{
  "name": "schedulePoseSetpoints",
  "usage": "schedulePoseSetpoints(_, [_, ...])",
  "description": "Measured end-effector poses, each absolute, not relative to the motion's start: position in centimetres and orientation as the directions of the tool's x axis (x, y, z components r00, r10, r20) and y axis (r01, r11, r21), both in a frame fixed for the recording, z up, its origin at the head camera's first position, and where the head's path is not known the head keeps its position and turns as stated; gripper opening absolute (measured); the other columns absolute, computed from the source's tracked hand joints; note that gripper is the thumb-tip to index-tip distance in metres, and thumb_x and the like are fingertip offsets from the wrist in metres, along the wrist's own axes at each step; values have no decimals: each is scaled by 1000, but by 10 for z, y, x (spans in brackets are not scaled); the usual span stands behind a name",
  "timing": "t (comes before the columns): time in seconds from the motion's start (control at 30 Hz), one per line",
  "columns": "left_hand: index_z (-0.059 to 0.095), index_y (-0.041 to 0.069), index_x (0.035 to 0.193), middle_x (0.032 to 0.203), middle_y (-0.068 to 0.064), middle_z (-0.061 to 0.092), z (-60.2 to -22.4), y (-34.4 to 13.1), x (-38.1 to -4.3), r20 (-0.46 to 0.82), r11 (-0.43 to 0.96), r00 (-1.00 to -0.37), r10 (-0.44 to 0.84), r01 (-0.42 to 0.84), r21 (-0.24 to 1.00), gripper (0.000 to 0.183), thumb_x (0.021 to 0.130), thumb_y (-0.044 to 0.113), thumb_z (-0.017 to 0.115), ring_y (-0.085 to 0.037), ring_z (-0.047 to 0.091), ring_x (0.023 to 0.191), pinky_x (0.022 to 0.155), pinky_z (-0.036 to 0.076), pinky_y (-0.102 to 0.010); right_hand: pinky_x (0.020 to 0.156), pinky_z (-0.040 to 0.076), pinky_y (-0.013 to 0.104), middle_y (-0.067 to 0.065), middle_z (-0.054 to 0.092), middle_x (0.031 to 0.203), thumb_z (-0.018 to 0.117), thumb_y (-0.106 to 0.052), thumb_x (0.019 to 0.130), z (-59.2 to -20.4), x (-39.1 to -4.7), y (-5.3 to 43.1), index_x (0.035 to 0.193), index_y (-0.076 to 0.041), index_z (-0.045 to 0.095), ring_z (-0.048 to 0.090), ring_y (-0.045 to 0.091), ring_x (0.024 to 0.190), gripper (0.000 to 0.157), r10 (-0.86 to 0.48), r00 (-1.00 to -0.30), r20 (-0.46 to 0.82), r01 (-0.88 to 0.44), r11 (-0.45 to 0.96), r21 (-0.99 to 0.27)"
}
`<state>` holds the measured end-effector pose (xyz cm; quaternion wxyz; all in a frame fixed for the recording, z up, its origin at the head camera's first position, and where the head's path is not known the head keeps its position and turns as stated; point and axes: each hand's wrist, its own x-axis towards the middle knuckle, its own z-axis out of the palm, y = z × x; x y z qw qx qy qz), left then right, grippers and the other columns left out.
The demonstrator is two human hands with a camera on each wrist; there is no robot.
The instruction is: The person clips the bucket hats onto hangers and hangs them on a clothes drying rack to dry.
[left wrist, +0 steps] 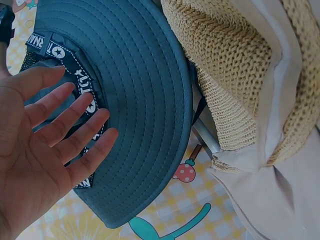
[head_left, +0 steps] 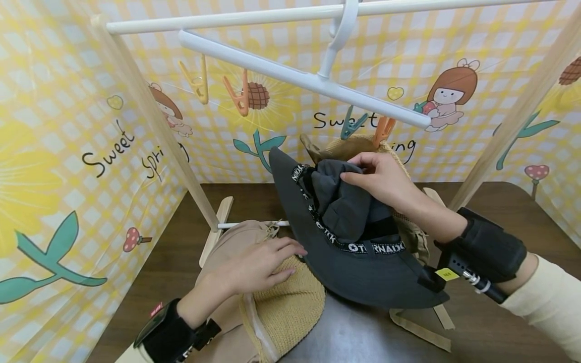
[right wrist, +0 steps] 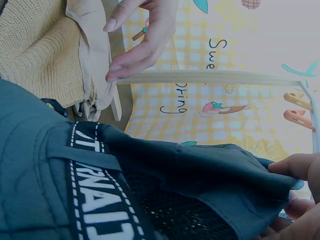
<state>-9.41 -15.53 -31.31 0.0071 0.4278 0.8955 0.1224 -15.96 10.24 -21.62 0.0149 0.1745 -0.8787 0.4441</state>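
Note:
A dark grey wide-brimmed hat (head_left: 363,282), with a black band lettered in white, hangs tilted below the hanger. My right hand (head_left: 386,179) pinches the soft crown between thumb and fingers; in the right wrist view the fabric (right wrist: 220,165) is drawn up to the fingertips. Beside the brim's left edge is my left hand (head_left: 263,264), palm toward the hat and fingers loosely spread, holding nothing. Under that hand lie a woven straw hat (head_left: 299,307) and a beige cloth hat (head_left: 231,247). Behind the grey hat, another straw hat (head_left: 363,146) is partly hidden.
A white hanger (head_left: 272,60) hangs from a white rail (head_left: 227,20) between wooden posts (head_left: 159,121). Yellow (head_left: 199,83) and orange (head_left: 240,95) clips hang at its left, teal (head_left: 353,123) and orange (head_left: 384,130) clips at its right. A patterned cloth (head_left: 41,166) surrounds the rack.

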Motion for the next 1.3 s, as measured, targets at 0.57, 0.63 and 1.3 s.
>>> schedulePoseSetpoints(0.57, [53,8,123,123,-8,56,-312,-153,-97,88,600,-636,767,759,252,33,91,17,59,-19,53,114,92,52,-38,69,48,39,16,70,87,64,-10,83,-188,-159,107,93,-1,69,61,25,76,15,-456,-874,171,-464,675,-573])
schedulePoseSetpoints(0.63, [54,8,122,122,-8,56,-312,-152,-98,91,599,-634,768,761,250,33,91,17,59,-19,54,113,91,52,-37,69,49,41,15,70,86,64,-10,83,-185,-159,107,93,-1,69,61,25,74,15,-466,-869,169,-476,691,-544])
schedulePoseSetpoints(1.3, [55,11,122,122,-6,58,-304,-148,-101,129,605,-621,773,783,144,33,91,22,59,-16,56,111,88,54,-35,70,50,42,10,68,80,64,-7,79,-167,-161,106,83,-5,70,59,23,74,7,-538,-841,59,-516,764,-388])
